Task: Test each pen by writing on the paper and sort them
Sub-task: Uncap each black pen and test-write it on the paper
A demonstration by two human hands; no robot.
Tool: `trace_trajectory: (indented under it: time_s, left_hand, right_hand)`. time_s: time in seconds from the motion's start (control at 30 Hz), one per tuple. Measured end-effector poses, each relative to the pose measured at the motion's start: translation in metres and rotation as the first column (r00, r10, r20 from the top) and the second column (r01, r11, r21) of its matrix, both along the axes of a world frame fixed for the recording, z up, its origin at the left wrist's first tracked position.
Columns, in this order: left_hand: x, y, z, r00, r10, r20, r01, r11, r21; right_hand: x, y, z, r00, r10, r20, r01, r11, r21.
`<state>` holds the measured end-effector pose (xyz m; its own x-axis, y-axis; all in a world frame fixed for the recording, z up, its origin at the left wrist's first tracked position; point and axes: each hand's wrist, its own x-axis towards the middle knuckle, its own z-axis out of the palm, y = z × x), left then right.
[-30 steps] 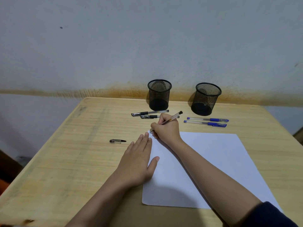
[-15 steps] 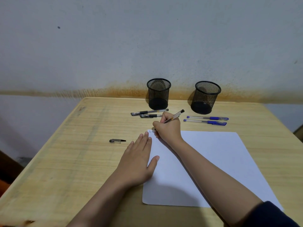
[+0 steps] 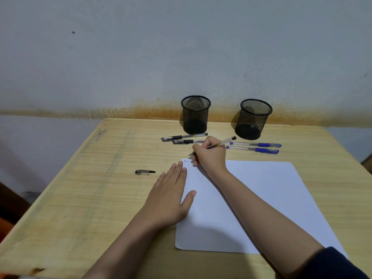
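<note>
Head view: faint blue scribble [image 3: 185,161] at far-left corner of paper [image 3: 261,198], too small to read, no brands legible on anything. Right hand [image 3: 210,156] pinches pen [image 3: 220,143], tip half hidden at sheet's far edge; left hand [image 3: 171,196] lies flat, fingers straight, on paper's left edge. Count: 2 black pens [image 3: 184,136], 2nd partly behind rt hand, 2 blue pens [image 3: 255,147], 2 mesh cups [image 3: 195,114], 1 loose cap [image 3: 145,172] on table [image 3: 90,198].
</note>
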<state>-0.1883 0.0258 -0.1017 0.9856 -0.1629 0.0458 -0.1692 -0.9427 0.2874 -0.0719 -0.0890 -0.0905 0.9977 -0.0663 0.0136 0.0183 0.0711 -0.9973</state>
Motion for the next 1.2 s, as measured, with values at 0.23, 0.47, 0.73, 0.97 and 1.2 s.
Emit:
trace_trajectory:
  time_s: [0.23,0.47,0.73,0.97,1.2]
  left_hand:
    - [0.001,0.033,0.011,0.922,0.25,0.296,-0.155,0.938,-0.309]
    - [0.003,0.071,0.012,0.897,0.392,0.203,-0.315,0.89,-0.328]
    - [-0.008,0.053,0.038,0.891,0.453,-0.023,-0.302,0.556,-0.774]
    - [-0.028,0.024,0.07,0.934,0.357,0.001,-0.16,0.419,-0.894]
    - [-0.033,0.024,0.077,0.933,0.346,0.098,-0.062,0.425,-0.903]
  right_hand:
    - [-0.002,-0.004,0.009,0.991,0.115,-0.071,-0.106,0.987,0.12]
    - [-0.011,-0.008,0.021,0.973,0.227,0.04,-0.221,0.97,-0.105]
    - [-0.053,-0.023,0.049,0.891,0.416,0.182,-0.39,0.906,-0.162]
    - [-0.079,-0.031,0.06,0.879,0.412,0.241,-0.397,0.911,-0.111]
    - [-0.091,-0.04,0.07,0.887,0.357,0.294,-0.361,0.932,-0.041]
